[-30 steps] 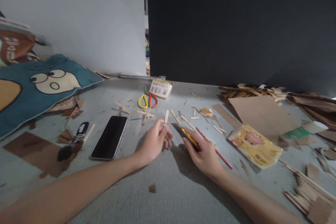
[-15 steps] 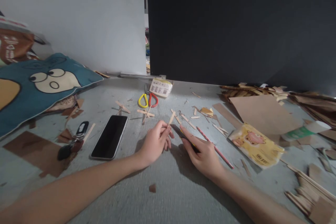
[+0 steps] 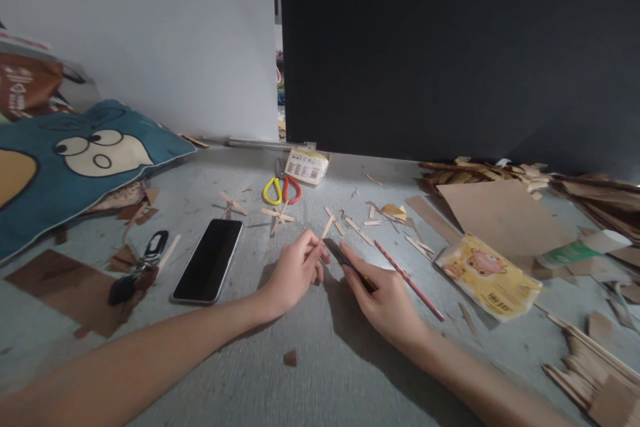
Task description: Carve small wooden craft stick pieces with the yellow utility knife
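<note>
My left hand (image 3: 299, 265) pinches a thin wooden stick (image 3: 327, 225) between thumb and forefinger, its pale end slanting up and away from me. In my right hand (image 3: 387, 293) is a dark utility knife (image 3: 345, 256) with a bit of yellow on its body, the forefinger stretched along it. The knife's tip lies at the stick, close to my left fingertips; whether the blade touches the wood I cannot tell. Just beyond are another short stick (image 3: 337, 222) and a longer one (image 3: 359, 231). A red patterned pencil (image 3: 410, 281) lies to the right of my right hand.
A phone (image 3: 209, 261) and keys (image 3: 145, 268) lie left. Scissors (image 3: 282, 191), a tissue pack (image 3: 307, 166) and crossed sticks (image 3: 278, 216) are farther back. At right are a yellow tissue pack (image 3: 487, 275), cardboard (image 3: 493, 213) and a green-white tube (image 3: 575, 251). A blue cushion (image 3: 85, 167) sits far left.
My right hand and the utility knife have shifted slightly left, toward the left fingertips. The left hand keeps its pinch on the stick, almost still.
</note>
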The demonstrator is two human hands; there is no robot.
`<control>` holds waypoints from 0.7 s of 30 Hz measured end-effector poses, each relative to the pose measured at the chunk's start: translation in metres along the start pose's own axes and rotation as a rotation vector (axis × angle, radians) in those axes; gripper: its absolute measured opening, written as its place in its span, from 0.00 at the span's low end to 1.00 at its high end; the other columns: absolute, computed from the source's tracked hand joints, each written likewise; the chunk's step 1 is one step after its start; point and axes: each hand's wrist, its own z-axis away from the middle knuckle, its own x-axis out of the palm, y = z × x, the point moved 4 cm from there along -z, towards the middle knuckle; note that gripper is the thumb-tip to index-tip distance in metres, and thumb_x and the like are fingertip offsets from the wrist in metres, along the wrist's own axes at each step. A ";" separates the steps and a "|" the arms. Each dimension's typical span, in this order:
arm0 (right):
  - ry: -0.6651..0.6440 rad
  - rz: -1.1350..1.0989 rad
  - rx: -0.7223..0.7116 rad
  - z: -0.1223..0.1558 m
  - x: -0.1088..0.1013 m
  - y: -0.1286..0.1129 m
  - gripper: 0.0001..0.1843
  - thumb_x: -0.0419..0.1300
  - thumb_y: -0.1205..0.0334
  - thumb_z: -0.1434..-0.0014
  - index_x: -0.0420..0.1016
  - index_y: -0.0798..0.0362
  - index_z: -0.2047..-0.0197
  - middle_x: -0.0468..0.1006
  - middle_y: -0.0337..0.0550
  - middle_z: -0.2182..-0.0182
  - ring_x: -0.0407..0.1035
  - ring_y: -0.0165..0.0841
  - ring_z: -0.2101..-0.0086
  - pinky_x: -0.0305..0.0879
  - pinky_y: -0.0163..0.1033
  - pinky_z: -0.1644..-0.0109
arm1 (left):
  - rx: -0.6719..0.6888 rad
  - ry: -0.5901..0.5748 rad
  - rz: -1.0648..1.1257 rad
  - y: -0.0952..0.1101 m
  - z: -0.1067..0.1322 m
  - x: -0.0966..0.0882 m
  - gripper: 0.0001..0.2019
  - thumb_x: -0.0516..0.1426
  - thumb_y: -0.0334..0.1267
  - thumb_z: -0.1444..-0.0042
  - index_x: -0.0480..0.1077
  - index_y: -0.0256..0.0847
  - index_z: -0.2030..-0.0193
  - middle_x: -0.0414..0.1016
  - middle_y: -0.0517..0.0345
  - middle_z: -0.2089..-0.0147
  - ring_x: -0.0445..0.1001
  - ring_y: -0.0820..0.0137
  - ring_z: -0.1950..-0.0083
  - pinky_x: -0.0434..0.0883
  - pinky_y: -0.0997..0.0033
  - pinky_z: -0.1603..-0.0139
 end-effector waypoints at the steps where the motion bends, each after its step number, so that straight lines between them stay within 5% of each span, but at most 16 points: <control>1: 0.003 -0.011 0.022 0.000 0.000 0.000 0.27 0.54 0.52 0.29 0.78 0.52 0.33 0.88 0.48 0.62 0.76 0.37 0.73 0.73 0.39 0.68 | 0.002 0.002 -0.016 0.000 0.000 0.000 0.15 0.52 0.50 0.29 0.63 0.44 0.64 0.69 0.67 0.79 0.66 0.74 0.81 0.62 0.75 0.77; 7: -0.013 -0.128 0.165 -0.004 -0.001 -0.003 0.33 0.56 0.45 0.31 0.77 0.56 0.33 0.76 0.39 0.77 0.65 0.32 0.78 0.62 0.35 0.74 | -0.001 -0.004 -0.059 0.002 0.001 0.000 0.14 0.48 0.49 0.27 0.61 0.45 0.62 0.69 0.68 0.80 0.66 0.73 0.81 0.62 0.74 0.76; 21: -0.077 -0.565 0.446 0.000 0.014 -0.013 0.44 0.64 0.37 0.40 0.73 0.58 0.30 0.65 0.29 0.81 0.52 0.24 0.87 0.46 0.31 0.85 | 0.038 0.022 -0.110 0.006 0.003 0.000 0.14 0.46 0.48 0.27 0.59 0.46 0.63 0.68 0.68 0.80 0.66 0.73 0.81 0.62 0.74 0.76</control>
